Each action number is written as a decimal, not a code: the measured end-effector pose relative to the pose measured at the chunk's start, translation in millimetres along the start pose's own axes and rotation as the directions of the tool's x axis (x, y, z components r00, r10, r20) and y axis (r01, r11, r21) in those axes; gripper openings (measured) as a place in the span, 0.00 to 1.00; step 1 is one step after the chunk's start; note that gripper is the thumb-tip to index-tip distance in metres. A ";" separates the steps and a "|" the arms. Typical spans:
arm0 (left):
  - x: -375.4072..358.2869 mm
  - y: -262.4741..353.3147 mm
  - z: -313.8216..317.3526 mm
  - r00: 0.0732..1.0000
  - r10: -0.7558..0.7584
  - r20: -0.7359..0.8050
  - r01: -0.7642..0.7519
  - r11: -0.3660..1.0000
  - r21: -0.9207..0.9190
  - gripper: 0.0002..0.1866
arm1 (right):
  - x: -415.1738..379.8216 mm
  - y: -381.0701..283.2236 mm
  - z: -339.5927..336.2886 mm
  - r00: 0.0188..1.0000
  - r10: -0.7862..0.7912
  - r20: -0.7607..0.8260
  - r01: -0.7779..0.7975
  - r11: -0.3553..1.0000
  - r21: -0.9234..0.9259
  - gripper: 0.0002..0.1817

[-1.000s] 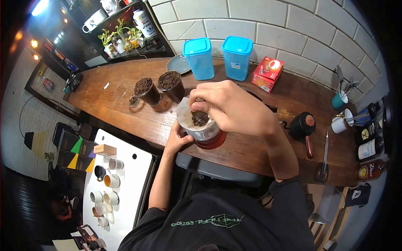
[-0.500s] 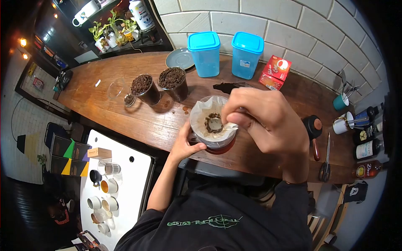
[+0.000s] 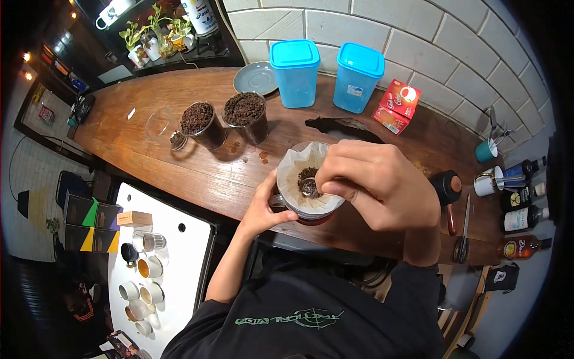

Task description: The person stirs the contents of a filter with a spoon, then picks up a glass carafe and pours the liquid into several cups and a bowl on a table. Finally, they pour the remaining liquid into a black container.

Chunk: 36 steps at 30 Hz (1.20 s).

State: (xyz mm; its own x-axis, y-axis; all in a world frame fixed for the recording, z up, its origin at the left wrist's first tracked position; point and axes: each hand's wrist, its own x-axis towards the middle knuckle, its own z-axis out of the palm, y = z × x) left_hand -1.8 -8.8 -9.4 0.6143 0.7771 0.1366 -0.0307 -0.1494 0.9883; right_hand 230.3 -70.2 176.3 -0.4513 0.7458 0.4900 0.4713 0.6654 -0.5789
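Observation:
A clear coffee dripper lined with a white paper filter sits over a vessel of reddish-brown liquid. My left hand is closed around the dripper's handle side, its thumb along the lower wall. Dark wet coffee grounds lie in the filter, with a shiny round patch among them that I cannot identify. Over the filter's right side, my right hand is closed in a pinch. Its fingertips reach inside the filter, and what they hold is hidden.
Two glasses of coffee grounds stand left on the wooden counter. Blue-lidded containers, a plate and a red box line the wall. Scissors lie right. Several cups stand on a white table.
My right hand has shifted slightly left and farther over the filter, its fingertips now inside. The view has shifted a little; my left hand keeps its hold on the dripper.

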 end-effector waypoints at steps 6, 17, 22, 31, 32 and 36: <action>-1.4 -4.0 -1.4 1.000 -0.009 0.007 0.009 1.000 -0.016 0.58 | 0.3 1.6 -1.1 1.000 -0.010 -0.020 0.009 0.998 -0.056 0.06; 0.5 -0.2 2.6 0.999 0.024 -0.030 -0.024 1.000 0.007 0.59 | -1.3 -3.2 -2.6 0.996 0.053 0.073 -0.059 0.994 0.087 0.06; 1.4 0.1 2.6 0.999 0.020 -0.026 -0.020 1.000 0.008 0.58 | -2.9 -0.5 -4.7 1.000 0.028 -0.009 -0.029 0.999 -0.033 0.06; 0.9 -1.8 2.7 0.999 0.027 -0.025 -0.027 0.999 -0.020 0.57 | -0.6 -1.6 -5.2 0.999 0.036 -0.038 -0.036 0.999 -0.004 0.07; 0.7 -1.9 2.8 0.999 0.027 -0.025 -0.027 0.999 -0.019 0.57 | -0.8 -0.9 -5.7 0.999 0.037 -0.030 -0.038 0.998 -0.045 0.07; 1.2 -0.6 2.9 0.999 0.021 -0.025 -0.021 1.000 -0.023 0.57 | -3.2 3.5 0.2 1.000 -0.029 -0.007 0.028 0.999 -0.021 0.04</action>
State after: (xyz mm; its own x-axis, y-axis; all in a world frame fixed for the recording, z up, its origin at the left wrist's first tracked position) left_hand 1.3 -9.5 -10.0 0.5939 0.7888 0.1585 -0.0615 -0.1519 0.9865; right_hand 233.2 -70.2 172.6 -0.4591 0.7267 0.5110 0.4739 0.6869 -0.5510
